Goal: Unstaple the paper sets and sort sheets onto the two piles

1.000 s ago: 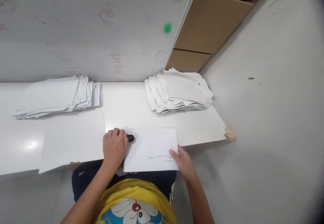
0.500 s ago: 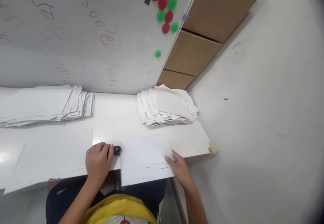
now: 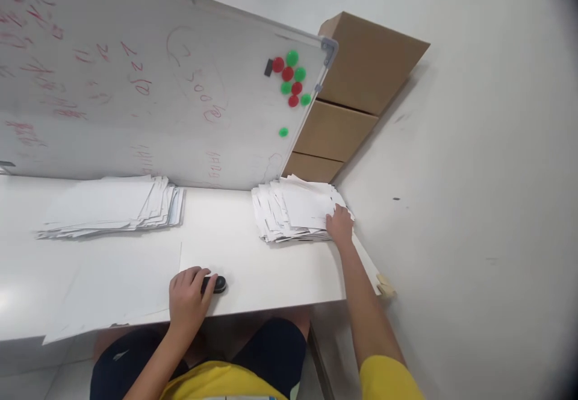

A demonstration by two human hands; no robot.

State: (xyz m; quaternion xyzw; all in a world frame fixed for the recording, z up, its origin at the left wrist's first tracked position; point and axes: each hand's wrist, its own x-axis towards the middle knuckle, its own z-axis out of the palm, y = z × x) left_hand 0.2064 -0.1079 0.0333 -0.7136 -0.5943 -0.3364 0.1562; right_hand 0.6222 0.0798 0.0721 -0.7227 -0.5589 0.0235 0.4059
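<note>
A: With 12 o'clock pointing away from you, where is the right-hand paper stack (image 3: 289, 214) lying?

B: It is lying on the table (image 3: 262, 270), its long axis running roughly from 9 to 3. My right grip (image 3: 341, 225) is sitting much the nearer, at the stack's 4 o'clock corner and touching the top sheet (image 3: 309, 204), so the bulk is lying at its 9 to 10. My left grip (image 3: 187, 297) is resting well apart, with the stack lying at its 2 o'clock.

A: How is each grip standing?

B: My left is curling around a black object (image 3: 220, 284), whose rounded end is protruding at 3 o'clock. My right is bending over the sheet; whether it is pinching or merely resting, I am not able to tell.

A: What are you counting?

B: Two stacks, the left-hand paper stack (image 3: 103, 204) lying between my left grip's 10 and 11; one black object; loose paper (image 3: 121, 276) at that grip's 9 to 10, its sheets defying a count. The whiteboard (image 3: 158, 147) is bearing four red discs (image 3: 278, 64), five green discs (image 3: 292, 58) and one dark rectangle (image 3: 268, 67). Three cardboard faces (image 3: 336, 126) are showing at the right-hand stack's 1 o'clock.
</note>
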